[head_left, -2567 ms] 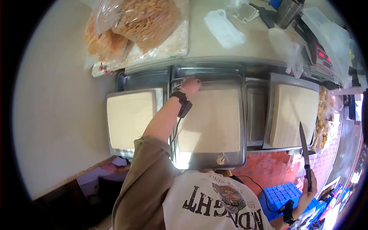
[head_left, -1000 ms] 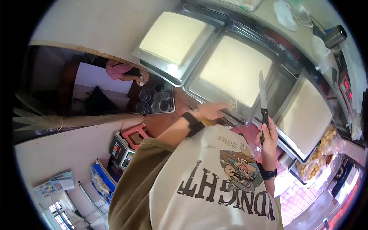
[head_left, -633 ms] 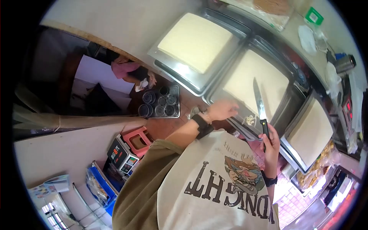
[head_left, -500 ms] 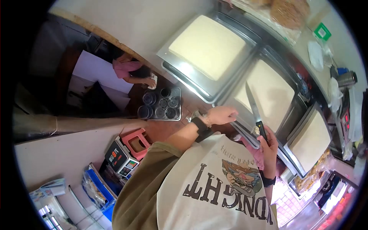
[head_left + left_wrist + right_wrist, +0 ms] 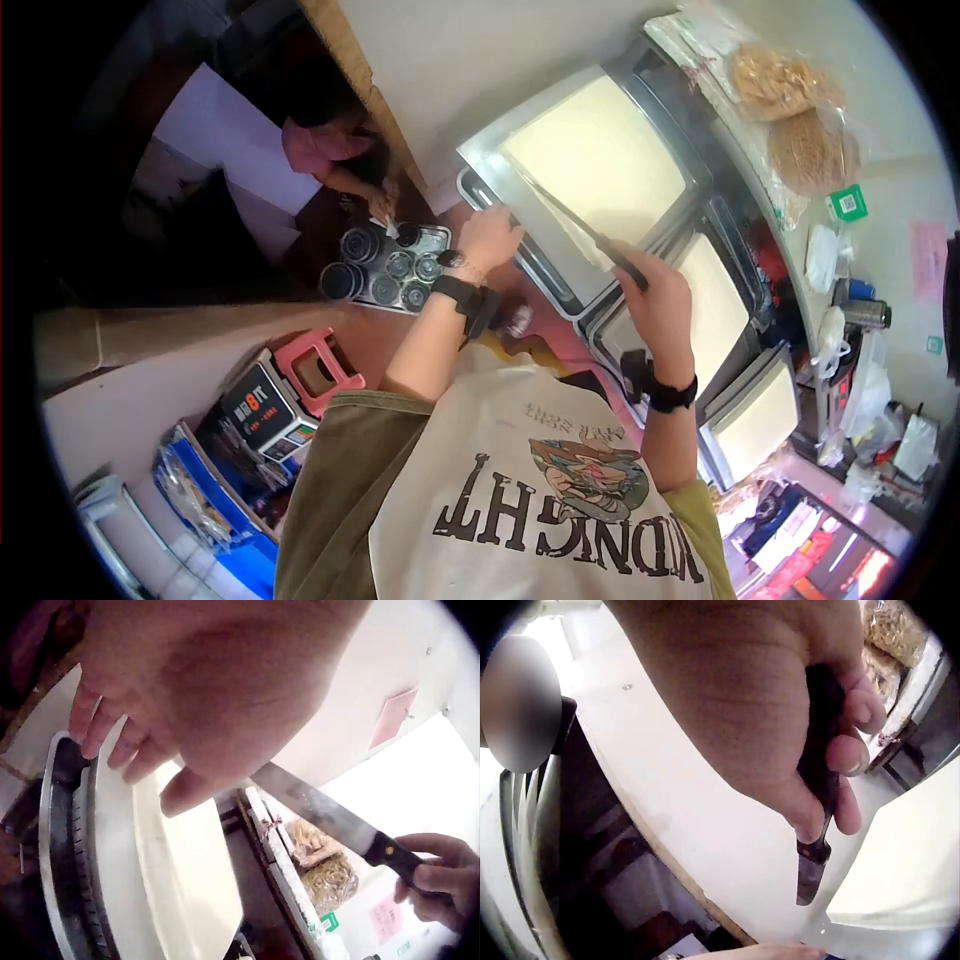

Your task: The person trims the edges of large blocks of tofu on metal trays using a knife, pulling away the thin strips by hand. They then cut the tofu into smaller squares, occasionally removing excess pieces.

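Note:
My right hand [image 5: 660,300] grips the black handle of a kitchen knife [image 5: 322,806], fingers curled round it. In the head view the blade lies over the near side of a pale cream slab [image 5: 600,150], which rests on a flat metal sheet [image 5: 497,150] over a metal tray. My left hand [image 5: 490,237] is at the near edge of that tray, holding nothing. In the left wrist view its fingers [image 5: 127,746] are extended and slightly spread above the slab. The right wrist view shows only a short part of the blade, beyond the thumb.
A middle slab [image 5: 715,310] and a right slab [image 5: 760,410] sit in neighbouring trays. Bagged food [image 5: 785,80] stands on the back ledge. A tray of jars [image 5: 400,265] is at left, near a person in a pink sleeve [image 5: 325,148]. A pink stool [image 5: 320,370] stands below.
The head view has turned toward the left slab. My left hand has left the middle tray for the left one, and the knife has come from over the middle slab to the left slab.

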